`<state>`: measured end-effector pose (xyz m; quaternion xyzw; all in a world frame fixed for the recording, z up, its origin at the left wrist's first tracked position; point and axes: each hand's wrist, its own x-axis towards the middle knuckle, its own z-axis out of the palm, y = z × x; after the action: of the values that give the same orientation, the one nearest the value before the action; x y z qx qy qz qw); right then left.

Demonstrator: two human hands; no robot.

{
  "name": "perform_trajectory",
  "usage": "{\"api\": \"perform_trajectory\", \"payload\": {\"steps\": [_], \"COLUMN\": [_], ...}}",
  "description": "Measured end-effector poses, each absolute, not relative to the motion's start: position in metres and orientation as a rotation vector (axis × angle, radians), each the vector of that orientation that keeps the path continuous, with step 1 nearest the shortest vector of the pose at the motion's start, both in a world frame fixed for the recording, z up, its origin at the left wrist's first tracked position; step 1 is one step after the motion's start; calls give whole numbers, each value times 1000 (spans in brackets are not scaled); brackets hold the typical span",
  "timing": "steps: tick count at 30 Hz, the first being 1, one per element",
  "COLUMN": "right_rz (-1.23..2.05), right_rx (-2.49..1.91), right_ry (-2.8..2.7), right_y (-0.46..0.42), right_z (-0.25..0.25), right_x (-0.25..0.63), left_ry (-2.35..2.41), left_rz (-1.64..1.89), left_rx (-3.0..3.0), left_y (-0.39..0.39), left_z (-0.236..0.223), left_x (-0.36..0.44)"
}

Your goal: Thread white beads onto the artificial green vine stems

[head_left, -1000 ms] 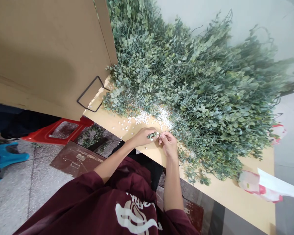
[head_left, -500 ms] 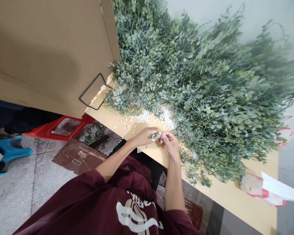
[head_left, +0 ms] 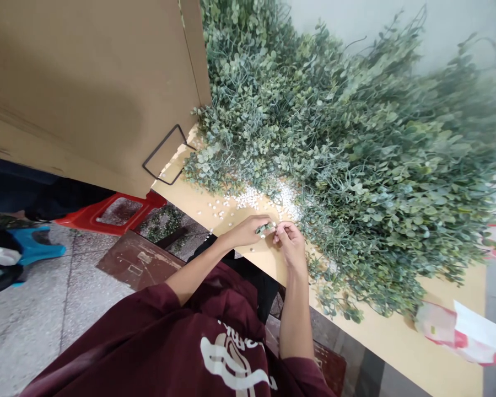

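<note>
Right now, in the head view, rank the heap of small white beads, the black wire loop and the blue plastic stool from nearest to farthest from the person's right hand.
From the person's right hand:
1. Heap of small white beads: ahead, on the tan tabletop.
2. Black wire loop: left, against the brown cardboard sheet.
3. Blue plastic stool: far left, on the floor.

A cardboard panel (head_left: 78,94) with a black wire loop (head_left: 164,154) overhangs the counter (head_left: 380,331); a red stool (head_left: 89,220) and blue stool (head_left: 37,248) stand on the tiled floor (head_left: 25,314).

Bright, even light; soft shadow on cardboard (head_left: 86,121); foliage (head_left: 471,121) blurred, warped at R edge.
</note>
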<state>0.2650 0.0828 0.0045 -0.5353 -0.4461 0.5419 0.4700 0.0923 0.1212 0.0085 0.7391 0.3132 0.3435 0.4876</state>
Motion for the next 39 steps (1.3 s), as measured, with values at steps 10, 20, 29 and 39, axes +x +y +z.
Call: {"api": "perform_trajectory", "payload": {"steps": [10, 20, 29, 39], "right_rz": [1150, 877, 568, 411], "right_rx": [-1343, -1381, -1323, -1428], "right_ry": [-1132, -1203, -1211, -1105], "right_y": [76, 48, -10, -48], "right_z": [8, 16, 77, 78], "right_x": [258, 253, 312, 341], "left_ry": [822, 821, 450, 394], "left_rz": [854, 865, 536, 548], "left_rx": [1738, 1786, 1746, 1702], "left_y": [117, 108, 39, 38], "left_z": [17, 23, 53, 47], "left_x": [93, 100, 125, 129]}}
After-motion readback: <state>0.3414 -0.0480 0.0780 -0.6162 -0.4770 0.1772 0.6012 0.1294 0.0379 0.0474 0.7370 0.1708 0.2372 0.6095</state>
